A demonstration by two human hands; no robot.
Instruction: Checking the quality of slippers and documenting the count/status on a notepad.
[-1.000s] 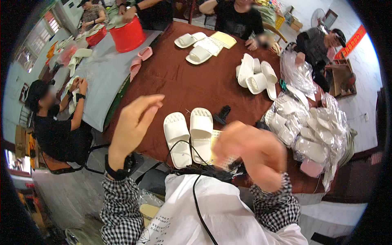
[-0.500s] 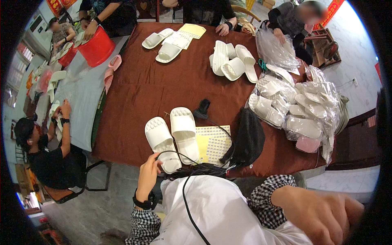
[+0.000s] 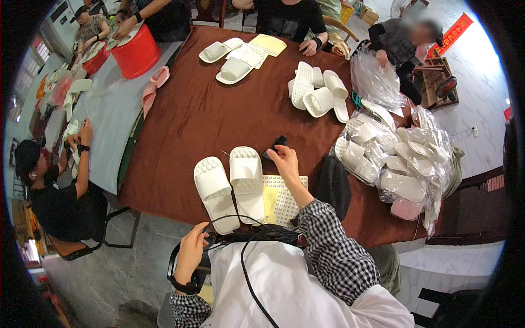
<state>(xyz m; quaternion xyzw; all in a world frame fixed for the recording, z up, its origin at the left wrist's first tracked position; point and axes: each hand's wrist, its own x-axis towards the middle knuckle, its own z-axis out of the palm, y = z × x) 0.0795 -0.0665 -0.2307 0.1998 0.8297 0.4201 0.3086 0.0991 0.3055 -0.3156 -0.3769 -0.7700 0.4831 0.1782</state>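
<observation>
While the left hand point(image 3: 191, 251) curls beside black cables point(image 3: 268, 234) at the brown cloth's point(image 3: 180, 126) near edge, the right hand point(image 3: 284, 162) touches a small black object point(image 3: 280, 140); whether either grasps anything, I cannot tell. Paired white slippers point(image 3: 246, 183) lie flat, left of yellow sheets point(image 3: 281, 210).

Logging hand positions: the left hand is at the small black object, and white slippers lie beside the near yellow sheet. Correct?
Wrong hand: the head view shows the right hand at the small black object; white slippers lie beside the near yellow sheet.
</observation>
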